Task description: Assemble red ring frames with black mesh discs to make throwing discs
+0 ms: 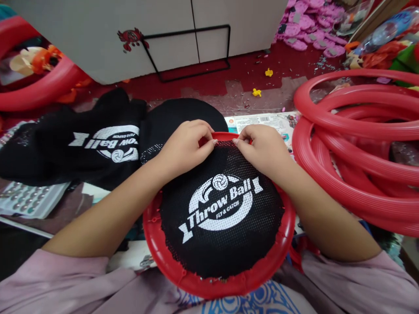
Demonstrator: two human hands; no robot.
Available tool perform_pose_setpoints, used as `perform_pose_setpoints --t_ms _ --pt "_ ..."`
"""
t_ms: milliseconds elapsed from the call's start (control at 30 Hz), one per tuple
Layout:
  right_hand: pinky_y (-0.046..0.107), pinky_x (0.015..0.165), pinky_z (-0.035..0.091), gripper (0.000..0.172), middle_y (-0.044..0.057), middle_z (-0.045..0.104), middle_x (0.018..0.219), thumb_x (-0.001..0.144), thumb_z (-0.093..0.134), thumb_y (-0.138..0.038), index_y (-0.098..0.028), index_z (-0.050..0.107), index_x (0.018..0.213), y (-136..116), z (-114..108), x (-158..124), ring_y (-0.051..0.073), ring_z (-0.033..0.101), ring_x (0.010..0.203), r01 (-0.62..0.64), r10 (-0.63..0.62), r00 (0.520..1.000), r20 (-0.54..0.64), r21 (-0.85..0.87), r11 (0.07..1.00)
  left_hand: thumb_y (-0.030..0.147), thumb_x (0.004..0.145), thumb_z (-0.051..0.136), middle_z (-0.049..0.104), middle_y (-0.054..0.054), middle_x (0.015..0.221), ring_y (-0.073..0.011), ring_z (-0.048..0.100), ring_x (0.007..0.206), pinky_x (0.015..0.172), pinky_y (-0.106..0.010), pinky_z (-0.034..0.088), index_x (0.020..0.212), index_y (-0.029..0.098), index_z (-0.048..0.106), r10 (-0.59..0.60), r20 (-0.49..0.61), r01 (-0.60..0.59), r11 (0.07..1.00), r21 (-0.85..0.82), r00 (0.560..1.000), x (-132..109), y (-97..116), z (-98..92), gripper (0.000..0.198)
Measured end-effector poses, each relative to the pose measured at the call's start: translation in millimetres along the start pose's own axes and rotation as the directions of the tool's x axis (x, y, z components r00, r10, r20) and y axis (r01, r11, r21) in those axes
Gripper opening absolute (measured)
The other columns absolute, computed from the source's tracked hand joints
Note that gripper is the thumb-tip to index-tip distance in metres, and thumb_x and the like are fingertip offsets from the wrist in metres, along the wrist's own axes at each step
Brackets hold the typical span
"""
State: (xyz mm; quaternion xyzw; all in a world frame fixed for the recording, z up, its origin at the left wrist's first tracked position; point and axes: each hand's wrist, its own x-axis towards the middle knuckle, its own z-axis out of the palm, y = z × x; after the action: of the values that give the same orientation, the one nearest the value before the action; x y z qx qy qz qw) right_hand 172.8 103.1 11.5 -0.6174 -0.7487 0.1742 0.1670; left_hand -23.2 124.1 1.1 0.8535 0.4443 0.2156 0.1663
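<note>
A red plastic ring (153,248) rests close to my body, with a round black mesh fabric (225,244) printed "Throw Ball" stretched across it. At the ring's far edge, my left hand (188,146) pinches the edge of the mesh between thumb and fingers. Just to its right, my right hand (262,148) pinches the same edge, its fingers curled over the rim. Between the two hands a short stretch of red rim shows. The undersides of the fingers are hidden.
Several red rings (356,131) are piled at the right. Folded black printed fabric (108,141) and a black disc-shaped piece (186,111) lie to the left and behind. A white panel (170,52) with a black wire frame stands at the back, near pink pieces (304,22).
</note>
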Motion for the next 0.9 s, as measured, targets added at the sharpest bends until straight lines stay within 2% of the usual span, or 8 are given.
perform_pose_setpoints --t_ms 333,467,600,667,767,833,900 --pt "0.028 0.062 0.031 0.016 0.003 0.062 0.069 0.083 0.055 -0.023 -0.016 0.065 0.073 2 4 4 0.015 0.050 0.065 -0.013 0.013 1.000 0.000 -0.055 0.998 0.026 0.082 0.052 0.069 -0.006 0.095 -0.0197 0.063 0.090 0.087 -0.037 0.047 0.070 0.016 0.059 0.002 0.019 -0.002 1.000 -0.006 1.000 0 -1 0.1 0.017" --pt "0.028 0.063 0.031 0.014 0.004 0.063 0.072 0.084 0.055 -0.020 -0.016 0.064 0.074 -1 2 0 0.016 0.051 0.069 0.030 -0.027 0.999 0.025 -0.107 0.994 0.025 0.082 0.052 0.069 -0.006 0.095 -0.0201 0.063 0.091 0.088 -0.038 0.046 0.070 0.016 0.059 -0.003 0.010 0.003 1.000 -0.005 1.000 0 -1 2.1 0.016" --pt "0.027 0.064 0.032 0.008 0.002 0.064 0.074 0.081 0.063 -0.023 -0.017 0.064 0.076 -1 -3 -6 0.015 0.053 0.069 0.039 -0.039 0.999 0.023 -0.011 0.999 0.025 0.082 0.053 0.067 -0.006 0.094 -0.0194 0.062 0.090 0.084 -0.035 0.047 0.071 0.015 0.059 -0.010 0.015 0.011 0.998 -0.059 1.000 1 -2 -1.1 0.016" --pt "0.027 0.063 0.033 0.007 0.001 0.065 0.075 0.080 0.066 -0.023 -0.017 0.064 0.077 -1 -8 -8 0.014 0.053 0.068 0.033 -0.033 0.999 0.012 0.032 0.999 0.027 0.083 0.052 0.065 -0.007 0.096 -0.0200 0.061 0.092 0.085 -0.035 0.047 0.072 0.016 0.059 -0.017 0.074 0.021 0.998 -0.053 0.997 2 -3 -6.8 0.017" --pt "0.027 0.064 0.034 0.005 0.002 0.066 0.076 0.080 0.064 -0.021 -0.017 0.065 0.077 0 -20 -10 0.015 0.054 0.070 0.023 -0.023 1.000 -0.013 0.001 1.000 0.035 0.084 0.051 0.062 -0.008 0.103 -0.0213 0.059 0.096 0.089 -0.037 0.046 0.080 0.017 0.061 -0.035 0.236 0.041 0.999 -0.020 0.971 2 -5 -18.2 0.020" --pt "0.028 0.062 0.033 0.011 0.003 0.066 0.074 0.082 0.063 -0.025 -0.017 0.067 0.075 0 -29 -12 0.015 0.055 0.070 0.005 -0.004 0.999 0.042 -0.018 1.000 0.042 0.083 0.054 0.060 -0.006 0.107 -0.0216 0.059 0.096 0.088 -0.036 0.047 0.088 0.020 0.062 -0.056 0.313 0.061 0.998 -0.005 0.948 2 -8 -24.8 0.024" --pt "0.028 0.059 0.032 0.022 0.003 0.066 0.071 0.083 0.063 -0.036 -0.018 0.068 0.072 -3 -34 -15 0.016 0.055 0.067 0.010 -0.003 0.987 0.159 -0.044 0.999 0.045 0.080 0.056 0.061 -0.005 0.105 -0.0223 0.059 0.094 0.085 -0.035 0.047 0.091 0.022 0.062 -0.100 0.321 0.090 0.995 0.048 0.942 1 -9 -29.5 0.026"
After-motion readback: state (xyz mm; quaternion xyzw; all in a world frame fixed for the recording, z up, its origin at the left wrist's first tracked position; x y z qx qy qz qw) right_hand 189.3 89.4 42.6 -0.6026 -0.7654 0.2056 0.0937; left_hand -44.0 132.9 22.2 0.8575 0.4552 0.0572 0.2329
